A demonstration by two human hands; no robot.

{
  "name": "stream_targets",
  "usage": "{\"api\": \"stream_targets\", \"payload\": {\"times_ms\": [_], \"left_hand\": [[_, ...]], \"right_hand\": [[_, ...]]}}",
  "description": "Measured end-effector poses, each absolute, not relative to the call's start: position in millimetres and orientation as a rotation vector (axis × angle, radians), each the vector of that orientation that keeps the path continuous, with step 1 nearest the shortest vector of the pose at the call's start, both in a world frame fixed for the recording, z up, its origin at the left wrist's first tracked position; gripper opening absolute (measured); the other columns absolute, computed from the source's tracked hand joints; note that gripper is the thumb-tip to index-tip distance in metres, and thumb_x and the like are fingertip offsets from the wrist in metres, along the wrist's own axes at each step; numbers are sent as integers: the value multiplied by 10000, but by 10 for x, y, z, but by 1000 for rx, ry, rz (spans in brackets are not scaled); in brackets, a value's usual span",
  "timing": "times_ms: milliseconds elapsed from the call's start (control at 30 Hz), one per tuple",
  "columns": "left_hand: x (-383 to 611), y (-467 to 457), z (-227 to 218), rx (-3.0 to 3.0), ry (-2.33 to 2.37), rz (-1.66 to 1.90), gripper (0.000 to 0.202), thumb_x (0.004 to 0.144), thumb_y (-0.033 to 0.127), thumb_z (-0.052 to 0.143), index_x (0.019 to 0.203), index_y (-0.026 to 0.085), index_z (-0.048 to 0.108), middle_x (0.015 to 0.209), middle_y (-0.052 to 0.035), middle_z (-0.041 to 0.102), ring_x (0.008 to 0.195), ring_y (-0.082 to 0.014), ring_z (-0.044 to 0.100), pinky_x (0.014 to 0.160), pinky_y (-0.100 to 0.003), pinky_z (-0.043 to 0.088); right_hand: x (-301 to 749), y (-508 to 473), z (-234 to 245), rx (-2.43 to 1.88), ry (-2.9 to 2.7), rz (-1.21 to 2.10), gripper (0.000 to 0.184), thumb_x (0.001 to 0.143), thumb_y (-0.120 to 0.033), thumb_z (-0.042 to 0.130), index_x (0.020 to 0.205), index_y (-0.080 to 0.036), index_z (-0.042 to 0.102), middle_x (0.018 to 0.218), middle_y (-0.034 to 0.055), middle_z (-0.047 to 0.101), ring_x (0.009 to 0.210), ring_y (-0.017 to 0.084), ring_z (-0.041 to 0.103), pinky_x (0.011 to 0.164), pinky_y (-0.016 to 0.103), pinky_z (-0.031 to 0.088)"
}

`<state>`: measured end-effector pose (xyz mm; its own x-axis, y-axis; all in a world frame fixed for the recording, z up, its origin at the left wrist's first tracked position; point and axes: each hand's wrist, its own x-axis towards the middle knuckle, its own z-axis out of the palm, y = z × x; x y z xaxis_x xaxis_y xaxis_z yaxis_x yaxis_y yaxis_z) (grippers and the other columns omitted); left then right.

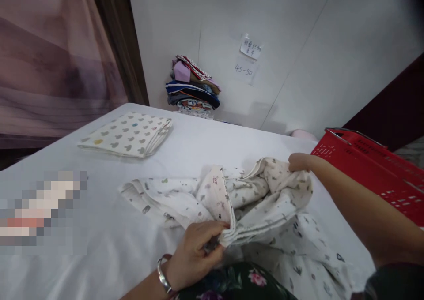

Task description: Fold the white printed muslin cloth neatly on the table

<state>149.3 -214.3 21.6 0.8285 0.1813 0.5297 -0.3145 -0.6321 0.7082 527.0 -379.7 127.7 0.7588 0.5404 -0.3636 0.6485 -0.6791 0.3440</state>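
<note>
Far left on the white table (99, 247), a folded heart-print cloth (127, 134) lies flat, set well apart from my working patch. Behind it, a stack of folded clothes (194, 86) sits against the wall, out of the way. My left hand (195, 253) has thumb and fingers pinched tight on the layered hem of the printed cloth (251, 198), so the edges line up. The cloth lies bunched between my hands, near the table's front. My right hand (300, 162) is clenched on its far corner, lifting that end. The red basket (374, 167) stands just beside that arm, within reach.
</note>
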Motion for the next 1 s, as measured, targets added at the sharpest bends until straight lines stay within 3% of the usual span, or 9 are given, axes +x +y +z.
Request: {"api": "stream_targets", "payload": {"times_ms": [67, 167, 267, 333, 433, 567, 700, 867, 1000], "left_hand": [[1494, -2145, 224, 2144, -109, 758, 289, 732, 149, 571, 1002, 246, 603, 883, -19, 713, 756, -130, 668, 682, -217, 523], [1494, -2168, 251, 2171, -134, 744, 291, 731, 147, 574, 1004, 246, 596, 867, -9, 713, 720, -119, 665, 643, -202, 520], [1480, -2196, 278, 2219, -142, 715, 293, 729, 149, 572, 1002, 249, 598, 886, -11, 713, 745, -126, 668, 668, -210, 525], [1464, -2207, 289, 2248, -125, 717, 277, 732, 160, 575, 991, 252, 603, 891, -14, 715, 755, -132, 670, 678, -211, 525], [1443, -2215, 305, 2275, -90, 750, 267, 734, 172, 585, 985, 261, 606, 890, -7, 717, 753, -134, 672, 674, -206, 523], [1438, -2225, 344, 2276, -94, 747, 258, 739, 170, 577, 979, 258, 613, 885, -6, 719, 747, -133, 671, 665, -196, 523], [1451, -2212, 371, 2262, -95, 789, 269, 726, 148, 573, 968, 251, 629, 870, 3, 720, 734, -122, 671, 668, -178, 520], [1488, -1961, 554, 2202, 86, 835, 177, 771, 206, 558, 917, 212, 659, 836, -10, 713, 732, -128, 658, 667, -189, 513], [1596, -1458, 1124, 2085, 339, 933, 181, 784, 329, 567, 734, 171, 641, 627, 22, 638, 567, -93, 564, 531, -175, 453]], "right_hand": [[5206, -3927, 1193, 2491, 844, -407, 216, 581, -113, 615, 767, -70, 714, 726, 160, 678, 699, 269, 650, 607, 322, 484], [5116, -3984, 1038, 2504, 840, -475, 524, 579, -96, 599, 1101, -97, 648, 959, 167, 680, 834, 281, 653, 678, 335, 502], [5085, -3886, 945, 2556, 918, -425, 809, 623, -101, 563, 1403, -125, 349, 1271, 181, 532, 1098, 296, 555, 844, 374, 473], [5073, -3760, 919, 2588, 1060, -338, 826, 684, -117, 514, 1454, -140, 215, 1419, 150, 371, 1267, 268, 400, 974, 378, 392], [5028, -3540, 871, 2501, 1337, -249, 732, 720, -111, 480, 1427, -179, 303, 1455, 92, 325, 1339, 226, 281, 1058, 368, 293], [4988, -3306, 741, 2360, 1400, -302, 512, 689, -79, 523, 1168, -233, 618, 1259, 75, 565, 1184, 242, 490, 976, 359, 377], [5132, -3218, 769, 2449, 1306, -228, 288, 713, -91, 536, 915, -191, 713, 1046, 103, 667, 1024, 242, 587, 847, 314, 444], [5553, -3378, 1433, 2726, 1032, 51, 259, 757, -94, 485, 902, -146, 694, 993, 134, 663, 932, 227, 603, 781, 299, 449], [5805, -3781, 2279, 2987, 773, 327, 246, 735, -87, 498, 887, -125, 688, 905, 121, 667, 858, 189, 596, 718, 259, 436]]}}
